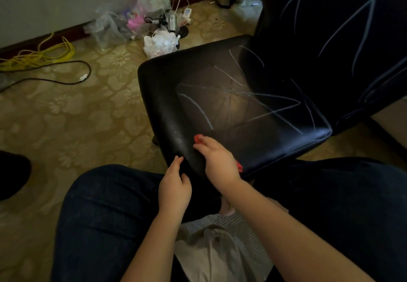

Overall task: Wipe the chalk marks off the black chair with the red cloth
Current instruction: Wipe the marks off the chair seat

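Our right hand (217, 158) holds the red cloth (198, 138) under curled fingers on the near front edge of the black chair (167, 105), chalk marks (199, 108) crossing its seat. Our left hand (175, 190) lies relaxed just beside, grasping nothing.

Nothing here can be read. The chalk marks (199, 108) on the black chair (167, 105) are loose crossing strokes, not letters or numbers. Any label on the small white device (187, 12) on the floor (77, 116) is too small to make out.
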